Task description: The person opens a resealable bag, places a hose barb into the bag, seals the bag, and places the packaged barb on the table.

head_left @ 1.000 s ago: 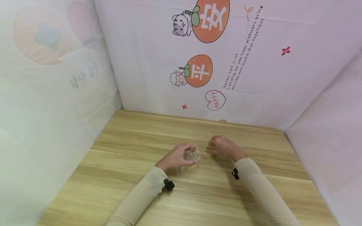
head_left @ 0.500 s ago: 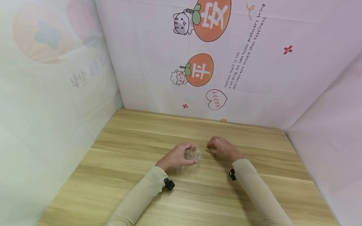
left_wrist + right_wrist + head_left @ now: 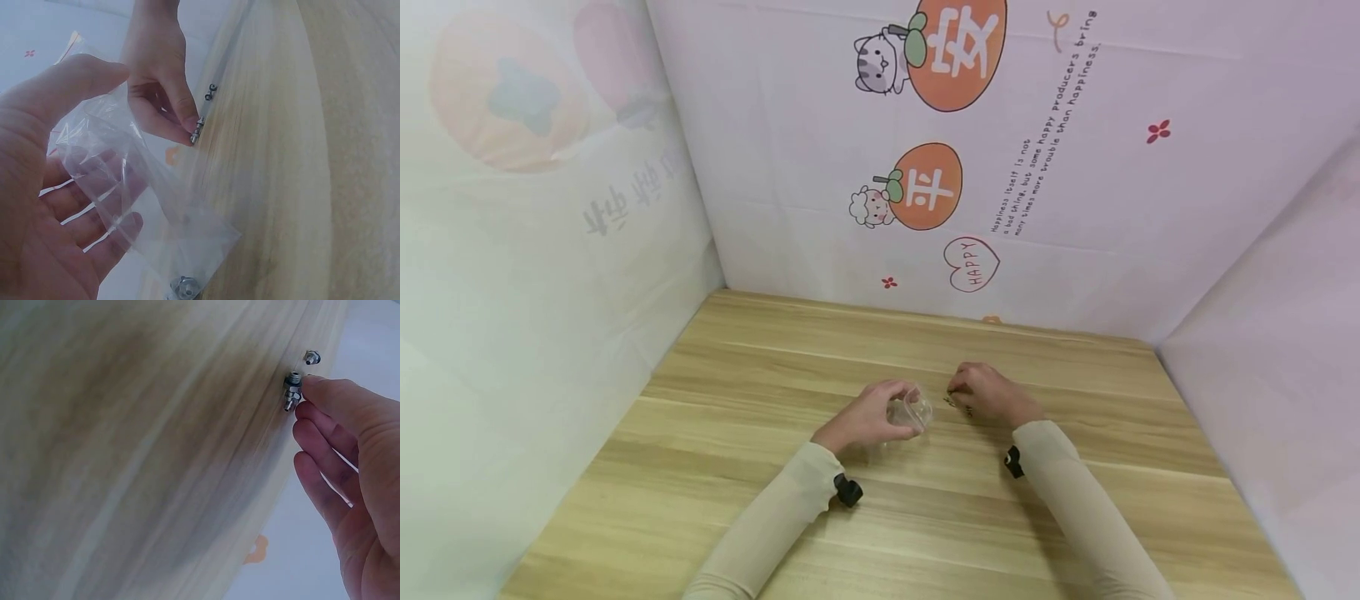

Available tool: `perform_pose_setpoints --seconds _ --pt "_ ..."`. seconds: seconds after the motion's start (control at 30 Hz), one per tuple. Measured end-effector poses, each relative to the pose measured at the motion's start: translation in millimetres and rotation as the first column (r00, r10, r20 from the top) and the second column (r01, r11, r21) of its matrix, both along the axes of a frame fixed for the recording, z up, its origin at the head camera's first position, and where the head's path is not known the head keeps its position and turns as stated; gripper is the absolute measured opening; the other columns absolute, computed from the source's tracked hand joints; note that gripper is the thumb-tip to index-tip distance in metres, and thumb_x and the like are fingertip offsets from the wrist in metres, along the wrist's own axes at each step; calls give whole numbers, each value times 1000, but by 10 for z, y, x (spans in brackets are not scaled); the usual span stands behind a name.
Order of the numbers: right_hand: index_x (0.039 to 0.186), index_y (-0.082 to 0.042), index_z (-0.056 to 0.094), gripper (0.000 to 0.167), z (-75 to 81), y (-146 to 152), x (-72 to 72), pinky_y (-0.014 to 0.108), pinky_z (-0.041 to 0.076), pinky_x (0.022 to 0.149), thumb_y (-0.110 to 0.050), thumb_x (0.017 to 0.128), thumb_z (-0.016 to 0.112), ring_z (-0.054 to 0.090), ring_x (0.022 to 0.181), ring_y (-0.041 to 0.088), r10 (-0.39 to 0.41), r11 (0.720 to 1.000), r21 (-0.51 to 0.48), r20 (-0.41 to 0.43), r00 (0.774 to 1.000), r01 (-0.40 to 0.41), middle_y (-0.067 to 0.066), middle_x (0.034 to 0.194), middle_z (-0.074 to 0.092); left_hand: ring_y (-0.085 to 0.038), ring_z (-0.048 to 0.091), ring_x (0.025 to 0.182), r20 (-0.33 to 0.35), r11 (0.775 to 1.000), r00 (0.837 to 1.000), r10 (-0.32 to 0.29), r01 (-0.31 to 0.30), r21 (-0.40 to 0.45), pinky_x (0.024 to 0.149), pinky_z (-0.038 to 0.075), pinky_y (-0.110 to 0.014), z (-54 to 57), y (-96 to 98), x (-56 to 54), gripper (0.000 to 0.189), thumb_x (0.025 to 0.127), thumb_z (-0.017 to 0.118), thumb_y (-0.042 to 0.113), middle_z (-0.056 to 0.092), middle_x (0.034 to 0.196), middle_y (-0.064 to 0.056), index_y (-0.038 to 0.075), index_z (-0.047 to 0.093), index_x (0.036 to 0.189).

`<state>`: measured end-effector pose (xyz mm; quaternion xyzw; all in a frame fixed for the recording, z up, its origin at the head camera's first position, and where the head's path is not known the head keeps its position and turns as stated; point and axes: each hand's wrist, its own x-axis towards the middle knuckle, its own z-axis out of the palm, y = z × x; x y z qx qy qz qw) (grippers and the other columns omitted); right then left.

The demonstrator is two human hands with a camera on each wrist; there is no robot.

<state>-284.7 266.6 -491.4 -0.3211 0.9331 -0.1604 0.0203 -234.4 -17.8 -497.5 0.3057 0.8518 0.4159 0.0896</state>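
- A metal threaded fitting (image 3: 292,392) sits at the wooden tabletop (image 3: 790,517), pinched between the thumb and finger of the right hand (image 3: 988,390), whose other fingers curl in loosely.
- A second fitting (image 3: 312,357) lies on the tabletop, near the pinched one and clear of the fingers.
- The left hand (image 3: 867,415) holds a clear plastic bag (image 3: 153,187), its thumb well apart from the curved fingers and the film between them.
- Another metal piece (image 3: 185,287) shows in the bag's lower corner.
- Bag and right hand are near each other, apart.
- Cream sleeves (image 3: 775,512) cover both forearms, each with a black device (image 3: 847,490) at the wrist.
- Behind stands a white printed cloth (image 3: 805,167) with orange fruit, a cat and a "HAPPY" heart (image 3: 972,265).
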Motion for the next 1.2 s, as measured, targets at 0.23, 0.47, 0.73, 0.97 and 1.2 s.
perform_pose_setpoints --seconds 0.23,0.47,0.73,0.97,1.2 --pt "99 -10 82 7 -11 -1 -20 35 62 82 -8 96 76 70 93 15 16 1000 -3 -10 1000 -16 2 99 75 -20 62 131 -20 1000 1000 -4 4 -6 108 54 -35 -15 -5 -4 50 89 84 28 66 138 0 17 63 133" --pt "96 -8 80 4 17 -10 -7 34 62 81 -8 96 76 70 91 13 -8 1000 6 -1 1000 8 2 97 75 -20 62 130 -31 1000 999 -11 11 -6 107 55 -35 -18 -1 -2 49 89 85 29 67 136 -1 17 63 131" --pt "90 -12 75 4 99 -21 13 32 62 80 -11 93 78 69 87 10 -57 998 1 13 998 57 -2 92 73 -19 62 129 -26 1000 1000 -4 4 -9 107 55 -35 -30 6 -8 51 89 85 28 67 137 -1 18 63 133" --pt "91 -11 72 7 239 2 76 31 62 78 -6 89 77 68 85 11 -16 1000 -25 -29 999 16 -1 91 72 -18 62 129 -5 1000 1000 -6 6 -6 106 54 -33 -40 10 -3 53 88 85 29 66 139 -1 19 62 136" --pt "90 -12 71 7 440 -34 169 31 61 77 -7 87 77 65 85 11 0 1000 -16 -62 998 -1 -2 90 70 -19 61 130 -1 1000 1000 -3 3 -6 107 54 -33 -26 20 13 55 88 85 29 65 141 -1 19 62 137"
